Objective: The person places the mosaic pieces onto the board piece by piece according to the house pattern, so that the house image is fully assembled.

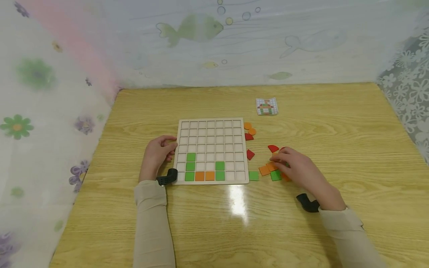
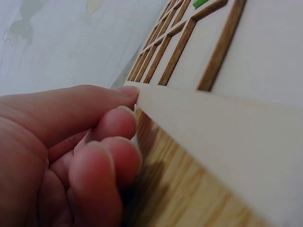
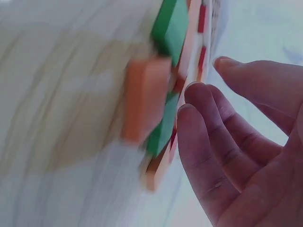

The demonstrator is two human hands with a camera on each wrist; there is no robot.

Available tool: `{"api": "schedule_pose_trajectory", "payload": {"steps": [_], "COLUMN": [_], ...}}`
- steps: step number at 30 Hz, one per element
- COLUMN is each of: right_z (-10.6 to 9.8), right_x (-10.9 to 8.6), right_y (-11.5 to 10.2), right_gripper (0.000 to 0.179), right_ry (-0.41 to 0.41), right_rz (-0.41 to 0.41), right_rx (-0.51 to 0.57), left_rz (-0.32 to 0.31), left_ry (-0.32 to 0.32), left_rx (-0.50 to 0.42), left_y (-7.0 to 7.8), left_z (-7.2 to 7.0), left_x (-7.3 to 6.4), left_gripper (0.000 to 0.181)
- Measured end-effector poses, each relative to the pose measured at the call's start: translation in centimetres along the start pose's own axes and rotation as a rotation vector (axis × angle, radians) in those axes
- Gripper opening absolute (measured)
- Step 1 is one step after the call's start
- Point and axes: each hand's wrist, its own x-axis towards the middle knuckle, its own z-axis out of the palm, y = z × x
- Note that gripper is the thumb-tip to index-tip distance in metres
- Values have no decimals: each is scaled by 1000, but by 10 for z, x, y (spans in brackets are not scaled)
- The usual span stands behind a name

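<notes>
Gridded board [image 1: 210,140], one: lying flat mid-desk. We are counting seven tiles sitting in its near rows: a left column of three green squares [image 1: 190,166], two orange squares [image 1: 199,176] lying side by side in the nearest row, and a right column of two green squares [image 1: 219,166].

Left hand [image 1: 155,154], one: touching the board's left edge at a fingertip, its other fingers bending loosely; we are judging this a steadying touch against sliding.

Right hand [image 1: 301,167], one: hovering over the loose pieces to the right, thumb and fingers standing apart, nothing showing between them. We are supposing the pieces are lying on this side to suit its reach.

Loose pieces: orange tiles [image 1: 264,171] and a green tile [image 1: 276,175] are lying near the right fingers; a lone green square [image 1: 253,176] is lying beside the board's near right corner; orange discs [image 1: 247,126] and a red piece [image 1: 249,137] are lying farther up that edge.

Printed card [image 1: 266,106]: lying far right, showing a coloured grid figure, presumably facing up for viewing.

Desk [image 1: 214,227]: showing yellowish wood grain, reflecting light near the board.

Room: we are seeing a pale far wall [image 1: 234,56] bearing fish, and a flowered wall [image 1: 30,149] standing left.
</notes>
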Motion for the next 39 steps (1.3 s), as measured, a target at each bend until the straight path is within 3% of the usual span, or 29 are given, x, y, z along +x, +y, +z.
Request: {"api": "schedule_pose_trajectory", "payload": {"steps": [11, 23, 39], "right_z": [-8, -6, -7], "right_x": [-14, -16, -11], "right_y": [17, 24, 26], "right_gripper": [30, 30, 18], "right_ry": [-50, -22, -50], "right_rz": [63, 64, 155], "right_rx": [-28, -49, 45], "left_rz": [-8, -12, 0], "left_ry": [10, 7, 22], "left_rx": [33, 8, 7], "left_y": [-1, -1, 2], "left_z": [0, 1, 2], "left_x": [0, 0, -1], "left_gripper": [32, 30, 29]}}
